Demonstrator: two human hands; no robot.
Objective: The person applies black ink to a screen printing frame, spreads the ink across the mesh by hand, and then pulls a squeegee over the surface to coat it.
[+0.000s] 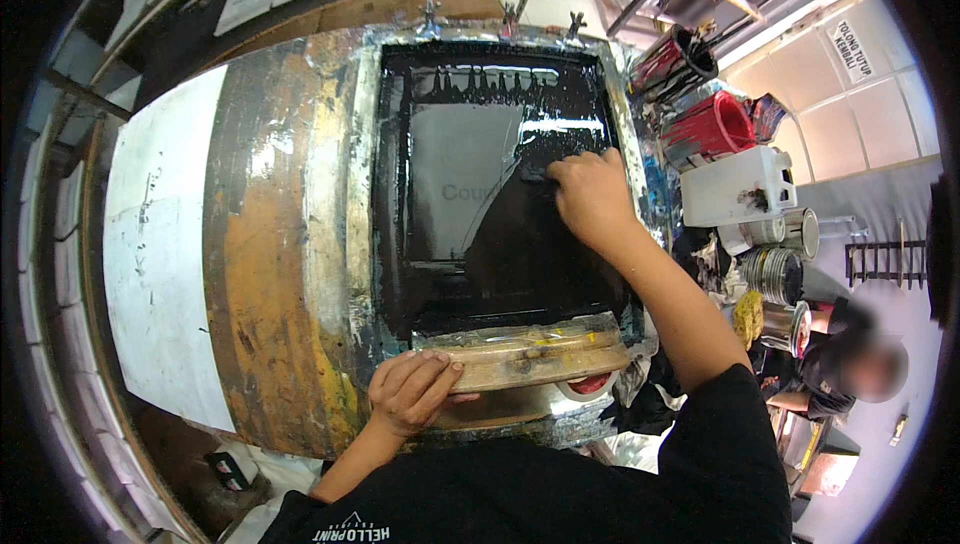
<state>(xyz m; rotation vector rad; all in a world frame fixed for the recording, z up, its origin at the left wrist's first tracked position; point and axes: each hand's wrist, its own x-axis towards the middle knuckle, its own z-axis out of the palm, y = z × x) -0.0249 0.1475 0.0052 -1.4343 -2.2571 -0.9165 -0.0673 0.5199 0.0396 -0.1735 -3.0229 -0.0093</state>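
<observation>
A screen-printing frame [360,159] lies on a stained table, its mesh [450,159] largely coated with wet black ink. Through the greyish, less covered patch at the mesh's left, faint lettering shows. My left hand [408,391] is closed round the left end of a wooden-handled squeegee [530,359], which rests across the near end of the frame. Over the right part of the mesh, my right hand [597,199] has its fingers curled down at the ink. Whatever it pinches is dark and merges with the ink, so I cannot make it out.
Small clamps [430,22] stand along the frame's far edge. To the right are a red bucket [712,129], a white jerrycan [735,187] and several tins [772,274]. A white board [160,244] covers the table's left end. Another person [850,364] is at the far right.
</observation>
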